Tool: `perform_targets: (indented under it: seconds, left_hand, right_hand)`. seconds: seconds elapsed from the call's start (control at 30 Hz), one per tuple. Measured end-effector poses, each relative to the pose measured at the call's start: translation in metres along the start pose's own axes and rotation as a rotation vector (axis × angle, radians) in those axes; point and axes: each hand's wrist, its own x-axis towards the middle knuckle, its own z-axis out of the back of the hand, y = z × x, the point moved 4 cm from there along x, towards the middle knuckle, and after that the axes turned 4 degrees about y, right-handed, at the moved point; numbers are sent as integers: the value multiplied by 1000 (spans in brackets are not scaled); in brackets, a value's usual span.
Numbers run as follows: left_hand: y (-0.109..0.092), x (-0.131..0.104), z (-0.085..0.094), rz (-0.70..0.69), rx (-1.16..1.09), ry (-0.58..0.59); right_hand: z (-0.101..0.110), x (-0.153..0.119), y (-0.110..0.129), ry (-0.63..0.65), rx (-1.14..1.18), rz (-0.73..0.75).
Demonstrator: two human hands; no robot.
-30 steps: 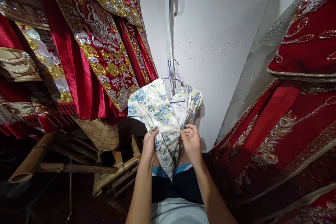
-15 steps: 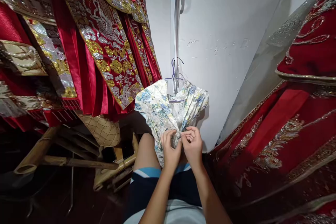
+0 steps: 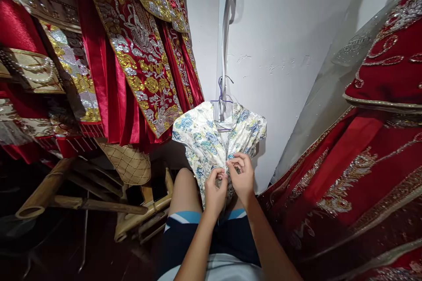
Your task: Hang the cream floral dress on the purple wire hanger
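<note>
Matt floral cloth blouse, glossy red satin pleats, smooth bamboo pole, hanger perhaps plastic

Light falls apparently from the upper left, brightening the white wall and casting soft shadows right of the white strip and the floral blouse, which looks fairly sharp. Sequins glint on the red embroidered panel. The bamboo frame is dim, the floor nearly black. Wide-angle distortion stretches the outer shapes; the lower corners turn murky and soft.

no readable text, no legible labels, brands, numbers or signs
</note>
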Motion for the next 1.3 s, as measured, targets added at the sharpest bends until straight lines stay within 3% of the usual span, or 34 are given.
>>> perform_targets:
  seconds: [0.23, 0.47, 0.8, 1.0, 1.17, 1.3]
  left_hand:
    - [4, 3, 7, 8, 17, -16]
    - [-4, 5, 14, 37, 17, -66]
    - [-12, -4, -11, 55, 88, 80]
    - [-3, -14, -20, 43, 138, 158]
    - [8, -11, -22, 105, 135, 195]
    - [7, -7, -20, 141, 127, 201]
  right_hand:
    - [-6, 42, 19, 99, -76, 155]
    - [-26, 94, 43, 195, -169, 363]
    - [-6, 177, 81, 227, -385, 656]
    - [-13, 201, 111, 216, -446, 797]
    - [-7, 207, 132, 128, -380, 782]
    - [0, 189, 122, 268, -417, 736]
